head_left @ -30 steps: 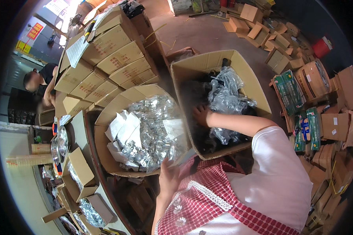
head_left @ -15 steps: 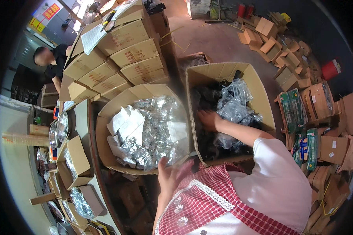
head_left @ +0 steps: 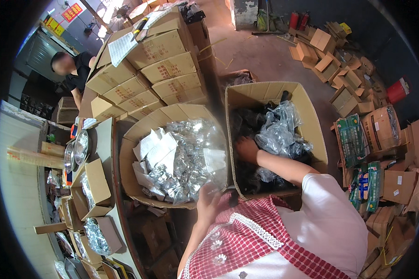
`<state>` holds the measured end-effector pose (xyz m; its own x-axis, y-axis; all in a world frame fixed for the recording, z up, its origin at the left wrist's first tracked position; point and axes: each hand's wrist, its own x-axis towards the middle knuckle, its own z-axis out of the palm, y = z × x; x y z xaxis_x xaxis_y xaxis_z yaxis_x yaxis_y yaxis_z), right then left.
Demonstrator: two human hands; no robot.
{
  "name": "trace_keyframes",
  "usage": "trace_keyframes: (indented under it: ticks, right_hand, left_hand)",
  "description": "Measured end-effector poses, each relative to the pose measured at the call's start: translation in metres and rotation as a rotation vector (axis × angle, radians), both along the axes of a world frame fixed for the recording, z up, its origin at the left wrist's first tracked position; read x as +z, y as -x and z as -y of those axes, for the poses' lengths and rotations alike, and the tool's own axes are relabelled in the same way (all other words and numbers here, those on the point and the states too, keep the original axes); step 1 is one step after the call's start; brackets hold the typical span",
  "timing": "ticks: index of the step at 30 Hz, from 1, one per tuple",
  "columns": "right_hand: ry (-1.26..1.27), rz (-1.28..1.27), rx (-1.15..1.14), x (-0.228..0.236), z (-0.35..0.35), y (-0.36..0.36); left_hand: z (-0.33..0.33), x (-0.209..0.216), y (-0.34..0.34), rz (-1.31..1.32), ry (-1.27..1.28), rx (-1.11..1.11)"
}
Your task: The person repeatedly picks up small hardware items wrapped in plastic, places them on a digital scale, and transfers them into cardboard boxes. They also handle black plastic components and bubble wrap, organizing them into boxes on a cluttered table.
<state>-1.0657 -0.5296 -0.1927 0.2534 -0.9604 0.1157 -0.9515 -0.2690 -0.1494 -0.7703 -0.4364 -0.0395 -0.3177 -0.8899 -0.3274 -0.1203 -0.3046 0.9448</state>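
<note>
Two open cartons stand side by side in front of me. The left carton [head_left: 134, 122] holds many clear plastic bags [head_left: 191, 160] of shiny metal parts, with several white paper sheets [head_left: 159, 148] on top. In the right carton [head_left: 310, 116] lie dark items under crumpled clear plastic bags [head_left: 279, 130]. My right hand [head_left: 247, 149] reaches down into its left side, fingers curled into the dark contents; what they grip is hidden. At the near rim of the left carton is my left hand [head_left: 208, 201], its fingers blurred against clear plastic, so their hold does not show.
Stacked sealed cartons [head_left: 167, 67] rise beyond the left carton. A workbench [head_left: 108, 153] with small boxes and metal dishes [head_left: 80, 146] runs along the left; a person [head_left: 74, 69] is behind the stack. Empty cartons [head_left: 344, 83] and a red bucket [head_left: 397, 90] lie at right.
My left hand has moved slightly right, its fingers drawn in from a spread pose. My right hand stays in the right carton, its fingers more curled. The view has shifted a little.
</note>
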Motion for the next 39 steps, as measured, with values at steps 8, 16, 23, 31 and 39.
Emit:
trace_keyframes:
  ticks: [8,16,23,31,39]
  right_hand:
    - [-0.086,0.48,-0.13,0.084,-0.013,0.044]
    - [-0.39,2.205,-0.628,0.118,-0.005,0.132]
    - [-0.579,2.03,-0.448,0.124,-0.013,0.124]
    - [-0.648,1.781,-0.722,0.107,-0.031,0.102]
    - [-0.938,1.59,-0.821,0.085,-0.054,0.091]
  left_hand:
    - [0.011,0.023,-0.018,-0.087,-0.115,0.13]
    - [0.019,0.04,-0.01,-0.151,-0.313,0.039]
    - [0.036,0.056,0.025,-0.168,-0.258,-0.053]
    - [0.035,0.049,0.043,-0.185,-0.145,-0.086]
    - [0.028,0.043,0.035,-0.1,-0.209,-0.218]
